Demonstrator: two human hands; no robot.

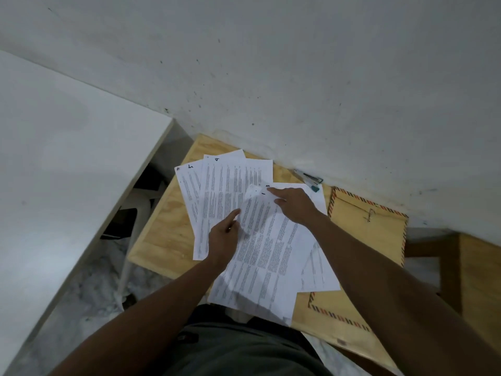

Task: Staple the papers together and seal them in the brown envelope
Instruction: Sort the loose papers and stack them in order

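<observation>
Gathering the loose papers [260, 240] on the counter [165, 240]
Left hand [223, 240] flat-fingered on sheets, right hand [294, 203] pressing, neither grip closed; square edges first, I'd say

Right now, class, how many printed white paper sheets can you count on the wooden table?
At least 5: two fanned far left, one behind, one central, one right. Overlap may hide more.

Dim, flat light around me; my forearms look dark, soft shadows on the papers [260, 240], wide-angle bending at edges.
</observation>
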